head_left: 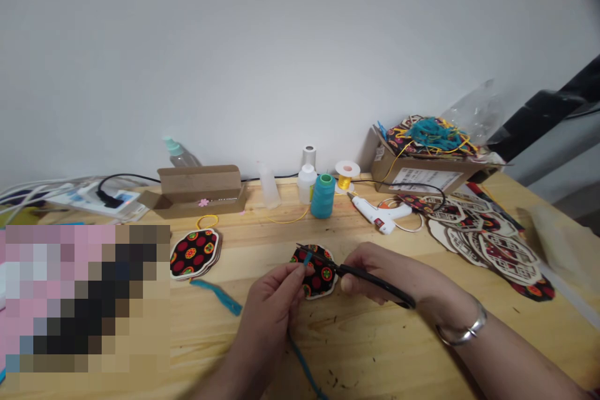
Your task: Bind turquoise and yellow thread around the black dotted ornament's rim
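Note:
In the head view my left hand point(275, 300) pinches a teal thread tassel or cord point(304, 359). Its short upper end pokes out above my thumb and the rest trails down toward the table's front edge. My right hand point(375, 269) is wrapped around black-handled scissors point(382, 286), whose blades point left, close to the cord's upper end. Whether the blades touch the cord I cannot tell. Below both hands lies a patterned black, red and orange fabric piece point(323, 284) with a pale scalloped rim, partly covered by them.
Left are stacked fabric pieces point(194, 254) and a teal tassel point(218, 295). Behind stand a cardboard box point(201, 190), a teal thread cone point(322, 197), a yellow cord spool point(347, 178) and a glue gun point(377, 211). Right are wooden cutouts point(506, 253) and a filled carton point(422, 175).

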{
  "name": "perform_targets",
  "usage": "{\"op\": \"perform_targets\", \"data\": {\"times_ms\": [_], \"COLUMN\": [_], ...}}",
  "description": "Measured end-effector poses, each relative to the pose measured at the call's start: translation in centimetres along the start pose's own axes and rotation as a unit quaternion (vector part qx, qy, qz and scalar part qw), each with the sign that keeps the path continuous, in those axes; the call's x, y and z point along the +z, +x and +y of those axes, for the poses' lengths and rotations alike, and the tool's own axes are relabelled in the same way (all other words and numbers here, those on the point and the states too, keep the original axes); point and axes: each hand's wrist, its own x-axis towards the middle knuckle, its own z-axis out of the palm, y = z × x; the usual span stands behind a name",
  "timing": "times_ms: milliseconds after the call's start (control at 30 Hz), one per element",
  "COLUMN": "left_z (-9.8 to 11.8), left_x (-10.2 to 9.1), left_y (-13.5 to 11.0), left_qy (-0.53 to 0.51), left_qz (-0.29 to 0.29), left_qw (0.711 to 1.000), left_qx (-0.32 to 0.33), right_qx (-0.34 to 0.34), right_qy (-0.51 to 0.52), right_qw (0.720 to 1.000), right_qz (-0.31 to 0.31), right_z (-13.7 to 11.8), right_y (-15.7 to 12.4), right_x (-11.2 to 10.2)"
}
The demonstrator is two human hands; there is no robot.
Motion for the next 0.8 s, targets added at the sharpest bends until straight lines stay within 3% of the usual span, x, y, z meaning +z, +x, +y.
{"op": "perform_targets", "data": {"times_ms": [233,800], "left_z": [0.18,-0.11], "left_x": [0.08,-0.03], "left_y": [-0.17,-0.04], "left_qy": [0.014,0.007], "left_qz": [0.009,-0.005], "left_qw": [1.0,1.0], "left_qx": [0.007,0.006], "right_qx": [0.024,0.021], "right_qy": [-0.027,-0.003], "right_qw": [0.998,1.0], "right_qz": [0.044,-0.012], "right_z": [-0.75,-0.78], "right_y": [-0.42,-0.16], "right_x": [0.2,-0.6]}}
